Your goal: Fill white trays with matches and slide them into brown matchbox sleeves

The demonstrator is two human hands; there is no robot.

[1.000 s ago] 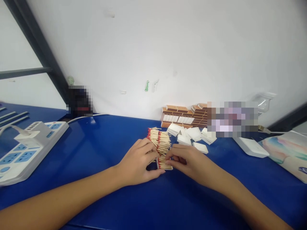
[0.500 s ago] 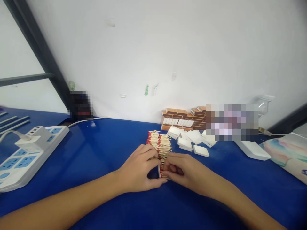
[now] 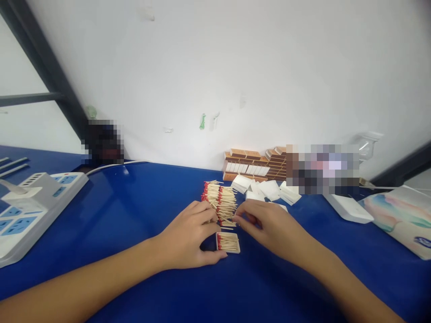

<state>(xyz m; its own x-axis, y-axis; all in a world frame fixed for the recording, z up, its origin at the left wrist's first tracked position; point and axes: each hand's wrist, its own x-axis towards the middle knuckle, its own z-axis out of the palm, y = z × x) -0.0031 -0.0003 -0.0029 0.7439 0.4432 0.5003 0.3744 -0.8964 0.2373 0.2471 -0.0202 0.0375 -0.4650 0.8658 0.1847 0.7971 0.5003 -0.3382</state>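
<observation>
A white matchbox tray point(image 3: 239, 244) lies on the blue table with a layer of red-headed matches point(image 3: 228, 242) inside. My left hand point(image 3: 188, 235) curls around the tray's left end, thumb at its near corner and index finger at its far corner. Just beyond the tray is a pile of loose matches point(image 3: 225, 204), heads to the left, in two rough rows. My left fingers cover part of the pile's left side. At the pile's right edge, the thumb and fingertips of my right hand point(image 3: 266, 220) are drawn together by the match ends; anything between them is hidden.
White matchbox trays point(image 3: 269, 190) lie scattered behind my right hand. Brown matchboxes point(image 3: 252, 163) stand stacked against the wall. At left is a power strip point(image 3: 40, 211); at right, a white box-like item point(image 3: 350, 208) and a colourful tissue pack point(image 3: 397, 215).
My right hand has moved from over the tray up to the right edge of the match pile, uncovering the matches in the tray. My left hand stays at the tray. The view has shifted slightly.
</observation>
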